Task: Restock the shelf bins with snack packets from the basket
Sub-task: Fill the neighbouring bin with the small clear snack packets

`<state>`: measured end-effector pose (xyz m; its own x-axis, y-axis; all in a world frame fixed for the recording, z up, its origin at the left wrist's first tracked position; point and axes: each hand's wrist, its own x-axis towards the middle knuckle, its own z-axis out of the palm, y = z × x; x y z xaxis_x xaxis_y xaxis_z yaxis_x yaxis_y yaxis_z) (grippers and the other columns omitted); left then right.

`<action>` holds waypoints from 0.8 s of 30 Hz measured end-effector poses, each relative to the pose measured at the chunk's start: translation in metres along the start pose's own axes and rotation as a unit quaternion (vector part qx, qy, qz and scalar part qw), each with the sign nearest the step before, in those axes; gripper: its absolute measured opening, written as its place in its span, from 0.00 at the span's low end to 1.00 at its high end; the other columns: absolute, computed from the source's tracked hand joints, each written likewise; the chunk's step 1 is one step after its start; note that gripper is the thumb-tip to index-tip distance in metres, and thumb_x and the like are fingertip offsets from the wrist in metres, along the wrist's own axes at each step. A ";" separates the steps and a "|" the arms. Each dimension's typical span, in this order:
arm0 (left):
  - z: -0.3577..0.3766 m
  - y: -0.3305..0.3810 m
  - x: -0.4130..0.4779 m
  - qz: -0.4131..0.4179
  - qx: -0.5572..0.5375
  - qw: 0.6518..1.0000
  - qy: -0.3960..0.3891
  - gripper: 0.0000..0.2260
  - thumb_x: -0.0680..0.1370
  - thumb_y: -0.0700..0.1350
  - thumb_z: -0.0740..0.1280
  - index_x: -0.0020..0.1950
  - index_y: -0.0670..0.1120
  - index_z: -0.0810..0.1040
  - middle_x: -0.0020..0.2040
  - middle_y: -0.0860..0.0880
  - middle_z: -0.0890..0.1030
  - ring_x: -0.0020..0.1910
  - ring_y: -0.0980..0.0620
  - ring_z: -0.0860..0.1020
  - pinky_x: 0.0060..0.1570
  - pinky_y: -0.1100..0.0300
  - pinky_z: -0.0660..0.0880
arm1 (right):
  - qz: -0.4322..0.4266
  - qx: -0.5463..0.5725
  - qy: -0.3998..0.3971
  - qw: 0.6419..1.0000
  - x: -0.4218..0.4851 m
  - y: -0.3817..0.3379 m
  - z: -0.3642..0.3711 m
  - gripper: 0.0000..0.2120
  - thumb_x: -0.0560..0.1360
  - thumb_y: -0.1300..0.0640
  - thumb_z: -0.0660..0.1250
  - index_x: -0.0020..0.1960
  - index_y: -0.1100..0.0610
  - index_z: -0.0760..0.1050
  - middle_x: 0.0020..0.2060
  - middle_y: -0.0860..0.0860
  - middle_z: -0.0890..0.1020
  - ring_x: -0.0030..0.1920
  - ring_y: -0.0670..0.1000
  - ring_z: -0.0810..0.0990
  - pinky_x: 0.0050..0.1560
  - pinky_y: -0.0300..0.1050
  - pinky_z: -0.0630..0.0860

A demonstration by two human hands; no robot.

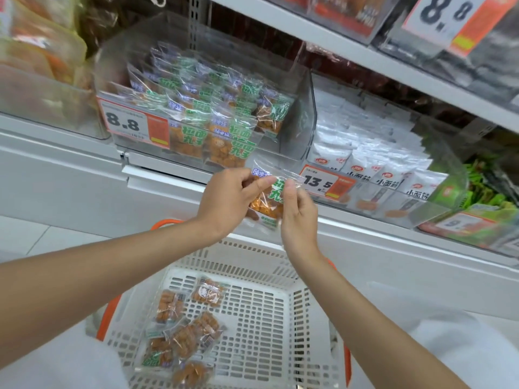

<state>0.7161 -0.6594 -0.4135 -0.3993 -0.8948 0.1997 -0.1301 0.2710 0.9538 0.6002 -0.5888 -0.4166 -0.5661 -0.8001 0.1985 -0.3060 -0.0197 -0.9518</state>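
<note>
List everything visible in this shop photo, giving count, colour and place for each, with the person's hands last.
held snack packet: one, clear with green print, orange snacks, between both hands.
clear bin: one, transparent, shelf left of centre.
stocked packets: many, green and orange, inside clear bin.
basket: one, white, orange handles, below the hands.
basket packets: about six, orange, basket floor, left side.
white packets: many, white, bin further right.
price tag: one, white-orange, clear bin front.
left hand: grips held snack packet's left side.
right hand: pinches its top right edge.
</note>
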 end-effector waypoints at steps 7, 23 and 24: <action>-0.029 0.030 0.029 0.149 0.215 0.965 -0.005 0.25 0.74 0.69 0.56 0.28 0.51 0.68 0.24 0.53 0.73 0.24 0.59 0.72 0.27 0.63 0.66 | -0.128 -0.177 -0.166 0.962 0.049 -0.063 -0.030 0.09 0.80 0.53 0.65 0.58 0.52 0.79 0.45 0.44 0.82 0.46 0.39 0.79 0.48 0.33 0.73; -0.046 0.049 0.057 0.176 0.215 0.960 0.027 0.26 0.74 0.68 0.55 0.38 0.46 0.76 0.26 0.50 0.78 0.24 0.63 0.78 0.31 0.58 0.75 | -0.107 -0.204 -0.213 0.950 0.080 -0.108 -0.023 0.12 0.78 0.49 0.66 0.38 0.52 0.77 0.32 0.51 0.80 0.34 0.45 0.77 0.39 0.42 0.72; -0.049 0.049 0.062 0.181 0.243 0.952 0.032 0.28 0.73 0.70 0.53 0.38 0.47 0.76 0.26 0.50 0.78 0.24 0.62 0.78 0.30 0.61 0.73 | -0.079 -0.225 -0.263 0.935 0.085 -0.115 -0.027 0.05 0.76 0.48 0.70 0.44 0.48 0.80 0.41 0.53 0.85 0.42 0.47 0.83 0.46 0.44 0.76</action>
<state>0.7299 -0.7193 -0.3436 -0.4438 -0.7266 0.5244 -0.4043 0.6846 0.6065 0.5666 -0.6384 -0.2838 -0.0667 -0.9950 0.0738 -0.7119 -0.0043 -0.7023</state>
